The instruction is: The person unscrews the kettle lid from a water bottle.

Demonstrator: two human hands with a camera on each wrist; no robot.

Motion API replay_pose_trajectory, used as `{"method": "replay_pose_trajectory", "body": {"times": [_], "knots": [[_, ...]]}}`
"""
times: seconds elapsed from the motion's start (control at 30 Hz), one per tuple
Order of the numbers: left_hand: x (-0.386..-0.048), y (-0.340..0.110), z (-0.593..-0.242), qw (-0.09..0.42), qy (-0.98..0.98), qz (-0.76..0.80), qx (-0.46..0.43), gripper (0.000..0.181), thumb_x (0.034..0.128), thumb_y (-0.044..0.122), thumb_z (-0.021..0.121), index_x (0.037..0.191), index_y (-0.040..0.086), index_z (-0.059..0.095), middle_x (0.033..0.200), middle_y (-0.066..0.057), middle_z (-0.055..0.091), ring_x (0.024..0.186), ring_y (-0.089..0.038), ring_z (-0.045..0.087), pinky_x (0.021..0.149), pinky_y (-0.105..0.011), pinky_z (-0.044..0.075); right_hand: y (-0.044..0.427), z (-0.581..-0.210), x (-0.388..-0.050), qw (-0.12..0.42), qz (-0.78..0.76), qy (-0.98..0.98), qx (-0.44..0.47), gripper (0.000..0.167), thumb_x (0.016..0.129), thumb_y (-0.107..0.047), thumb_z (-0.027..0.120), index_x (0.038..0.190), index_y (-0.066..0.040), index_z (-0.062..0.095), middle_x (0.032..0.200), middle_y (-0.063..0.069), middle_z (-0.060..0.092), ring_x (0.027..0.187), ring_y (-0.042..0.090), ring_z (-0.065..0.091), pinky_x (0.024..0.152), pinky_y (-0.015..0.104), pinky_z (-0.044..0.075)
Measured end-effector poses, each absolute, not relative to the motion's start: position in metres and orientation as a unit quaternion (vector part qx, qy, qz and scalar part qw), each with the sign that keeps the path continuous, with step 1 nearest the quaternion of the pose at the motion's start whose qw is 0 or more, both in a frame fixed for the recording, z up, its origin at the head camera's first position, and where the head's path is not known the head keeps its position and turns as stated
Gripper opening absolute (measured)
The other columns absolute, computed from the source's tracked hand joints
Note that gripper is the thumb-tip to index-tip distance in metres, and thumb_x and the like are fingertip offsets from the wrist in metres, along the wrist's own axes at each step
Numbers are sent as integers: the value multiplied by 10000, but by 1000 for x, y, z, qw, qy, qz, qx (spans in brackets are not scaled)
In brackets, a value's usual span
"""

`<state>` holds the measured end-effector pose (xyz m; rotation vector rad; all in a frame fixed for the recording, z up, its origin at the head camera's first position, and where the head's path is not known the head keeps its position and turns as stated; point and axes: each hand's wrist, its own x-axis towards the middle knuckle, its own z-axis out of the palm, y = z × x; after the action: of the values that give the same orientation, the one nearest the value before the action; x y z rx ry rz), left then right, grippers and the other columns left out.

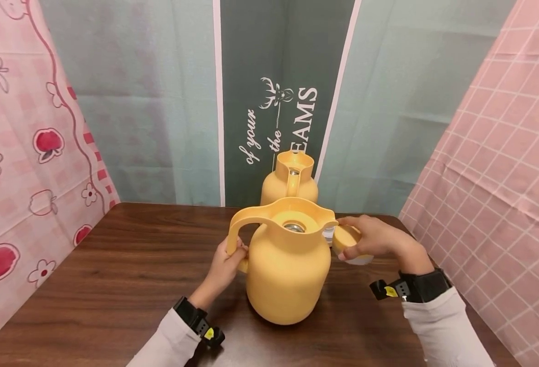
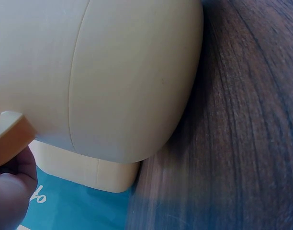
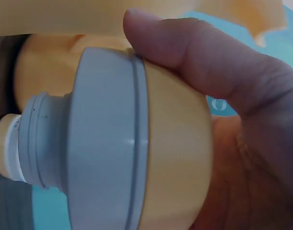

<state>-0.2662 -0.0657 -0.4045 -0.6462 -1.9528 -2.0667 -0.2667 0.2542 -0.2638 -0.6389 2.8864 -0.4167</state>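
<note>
A yellow thermos jug (image 1: 287, 275) stands on the brown wooden table, its mouth uncovered and its spout toward the right. My left hand (image 1: 223, 262) grips the jug's handle low down; the left wrist view shows the curled fingers beside the handle (image 2: 12, 136) and the jug's rounded base at the tabletop. Just right of the spout, my right hand (image 1: 377, 237) holds a yellow and grey stopper lid (image 3: 177, 143) between thumb and fingers. Its narrow threaded neck (image 3: 43, 139) points away from the palm. Most fingers of that hand are hidden behind the lid.
Directly behind the front jug is a second yellow thermos jug (image 1: 289, 186), also uncovered, its handle facing me. A grey-green curtain (image 1: 150, 127) hangs at the table's back edge (image 1: 182, 205). Pink cloths (image 1: 494, 168) hang on both sides.
</note>
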Motion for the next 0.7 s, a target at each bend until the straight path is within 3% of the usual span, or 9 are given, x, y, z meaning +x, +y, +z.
{"method": "replay_pose_trajectory", "body": {"times": [0.17, 0.43, 0.7], "knots": [[-256, -65, -390, 106, -667, -704, -217, 125, 888, -117, 456, 808, -28, 419, 693, -54, 462, 677, -139, 534, 614, -250, 462, 255, -282, -270, 88, -130, 968, -198, 802, 657, -362, 800, 1327, -71, 468, 927, 77, 478, 831, 240, 443, 656, 360, 413], [-250, -65, -382, 105, -667, -705, -217, 130, 889, -117, 453, 803, -26, 418, 696, -68, 460, 675, -145, 527, 622, -254, 458, 250, -301, -270, 105, -134, 964, -203, 735, 632, -223, 774, 1307, -124, 502, 871, 82, 415, 835, 255, 379, 640, 356, 392], [-252, -66, -385, 107, -666, -705, -220, 146, 884, -132, 450, 797, -17, 427, 704, -67, 480, 709, -146, 559, 636, -257, 474, 251, -307, -267, 106, -149, 970, -163, 709, 620, -306, 813, 1244, -144, 521, 938, 86, 460, 907, 315, 382, 666, 413, 392]]}}
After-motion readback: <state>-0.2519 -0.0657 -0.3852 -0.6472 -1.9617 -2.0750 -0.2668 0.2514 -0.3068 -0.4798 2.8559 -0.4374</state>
